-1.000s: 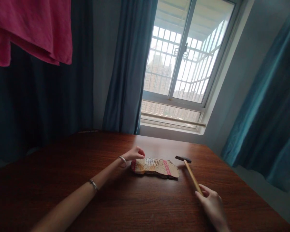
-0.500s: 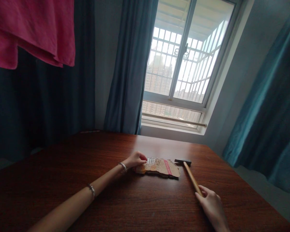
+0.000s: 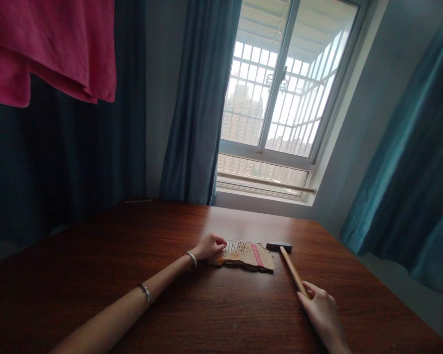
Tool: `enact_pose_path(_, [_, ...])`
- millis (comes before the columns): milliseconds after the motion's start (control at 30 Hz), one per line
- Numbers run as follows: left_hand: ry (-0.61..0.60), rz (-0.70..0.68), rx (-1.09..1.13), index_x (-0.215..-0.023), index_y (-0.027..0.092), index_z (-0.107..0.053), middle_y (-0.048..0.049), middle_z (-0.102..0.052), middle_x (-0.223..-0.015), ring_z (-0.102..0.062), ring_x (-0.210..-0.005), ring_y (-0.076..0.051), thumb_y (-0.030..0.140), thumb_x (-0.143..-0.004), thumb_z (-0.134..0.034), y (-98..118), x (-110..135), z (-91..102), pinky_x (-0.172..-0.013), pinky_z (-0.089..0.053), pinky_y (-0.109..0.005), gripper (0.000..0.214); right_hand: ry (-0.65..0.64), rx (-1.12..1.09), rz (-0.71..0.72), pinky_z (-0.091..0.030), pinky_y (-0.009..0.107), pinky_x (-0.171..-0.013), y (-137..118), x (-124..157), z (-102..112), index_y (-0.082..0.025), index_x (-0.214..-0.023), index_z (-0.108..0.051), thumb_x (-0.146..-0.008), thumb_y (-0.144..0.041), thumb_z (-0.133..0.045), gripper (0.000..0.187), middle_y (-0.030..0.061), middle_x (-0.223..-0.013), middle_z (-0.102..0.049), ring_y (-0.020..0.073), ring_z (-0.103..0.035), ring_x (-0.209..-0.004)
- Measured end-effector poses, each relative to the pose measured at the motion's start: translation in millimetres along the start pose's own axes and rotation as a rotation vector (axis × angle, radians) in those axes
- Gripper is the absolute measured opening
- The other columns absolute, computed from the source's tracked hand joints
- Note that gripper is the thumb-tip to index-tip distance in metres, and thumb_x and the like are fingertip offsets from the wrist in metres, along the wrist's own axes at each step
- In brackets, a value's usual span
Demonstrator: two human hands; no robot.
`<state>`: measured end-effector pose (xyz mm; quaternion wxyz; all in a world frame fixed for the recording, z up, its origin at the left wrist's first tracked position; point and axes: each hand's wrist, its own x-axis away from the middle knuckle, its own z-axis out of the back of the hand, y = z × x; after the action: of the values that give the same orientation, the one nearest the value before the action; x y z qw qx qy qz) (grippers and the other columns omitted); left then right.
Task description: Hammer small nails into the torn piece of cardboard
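My right hand (image 3: 322, 310) is wrapped round the lower end of the wooden handle of a hammer (image 3: 294, 273). The hammer's dark head rests on the table, just right of a torn piece of cardboard (image 3: 266, 263). Rows of thin dark nails (image 3: 238, 246) stand up from the cardboard, among many small holes, and a pink stripe crosses its right part. Over the cardboard's left end, my left hand (image 3: 209, 246) is closed in a pinch beside the nails. Whatever its fingertips hold is too small to make out.
The brown wooden table (image 3: 170, 305) stretches back to a barred window (image 3: 273, 98). Blue curtains (image 3: 195, 108) hang beside the window, and a pink cloth (image 3: 70, 54) hangs at upper left. A thin pale object (image 3: 138, 200) lies at the table's far left edge.
My left hand has shifted slightly to the right along the cardboard, still pinched. My right hand and the hammer have hardly moved.
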<state>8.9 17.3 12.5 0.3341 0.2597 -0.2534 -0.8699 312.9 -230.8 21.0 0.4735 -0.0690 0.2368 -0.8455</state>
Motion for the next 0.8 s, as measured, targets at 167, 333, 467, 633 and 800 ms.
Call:
enact_pose_path(167, [0.011, 0.003, -0.002, -0.084, 0.011, -0.070, -0.0057, -0.068, -0.075, -0.055, -0.068, -0.015, 0.037, -0.074, -0.049, -1.9, 0.4, -3.0, -0.060, -0.037, -0.021, 0.034, 0.024, 0.146, 0.018, -0.045, 0.039, -0.074, -4.0, 7.1, -2.0, -0.021, -0.112, -0.057, -0.077, -0.038, -0.039, 0.042, 0.0115, -0.095, -0.067, 0.0298, -0.061, -0.088])
enact_pose_path(333, [0.023, 0.022, 0.004, -0.083, 0.011, -0.069, -0.0055, -0.067, -0.075, -0.055, -0.068, -0.015, 0.039, -0.075, -0.049, 0.8, 2.5, -4.3, -0.061, -0.037, -0.021, 0.036, 0.076, 0.247, 0.070, -0.045, 0.036, -0.070, -4.6, 16.0, -11.3, -0.020, -0.116, -0.053, -0.082, -0.034, -0.036, 0.041, 0.0137, -0.090, -0.065, 0.0268, -0.062, -0.082])
enact_pose_path(467, [0.036, 0.032, 0.011, -0.080, 0.010, -0.069, -0.0058, -0.067, -0.073, -0.055, -0.068, -0.015, 0.038, -0.075, -0.048, 5.1, 4.3, -5.4, -0.063, -0.037, -0.021, 0.035, 0.134, 0.239, 0.172, -0.045, 0.030, -0.071, -4.1, 20.2, -18.6, -0.017, -0.107, -0.057, -0.084, -0.025, -0.032, 0.035, 0.0133, -0.089, -0.065, 0.0228, -0.060, -0.084])
enact_pose_path(633, [-0.003, 0.070, 0.053, -0.082, 0.010, -0.069, -0.0056, -0.067, -0.075, -0.056, -0.070, -0.016, 0.039, -0.071, -0.051, 6.4, 3.8, -4.7, -0.062, -0.038, -0.021, 0.036, 0.217, 0.271, 0.217, -0.043, 0.033, -0.078, -5.8, 20.5, -22.1, -0.013, -0.103, -0.058, -0.082, -0.023, -0.036, 0.032, 0.0134, -0.103, -0.062, 0.0255, -0.055, -0.095])
enact_pose_path(800, [-0.085, 0.075, 0.082, -0.088, 0.010, -0.068, -0.0042, -0.064, -0.072, -0.055, -0.067, -0.016, 0.040, -0.065, -0.058, -1.6, -0.8, 5.5, -0.058, -0.040, -0.022, 0.039, 0.307, 0.134, 0.349, -0.039, 0.034, -0.088, -35.3, 1.0, -17.2, -0.014, -0.104, -0.058, -0.080, -0.025, -0.040, 0.032, 0.0122, -0.108, -0.058, 0.0251, -0.051, -0.102])
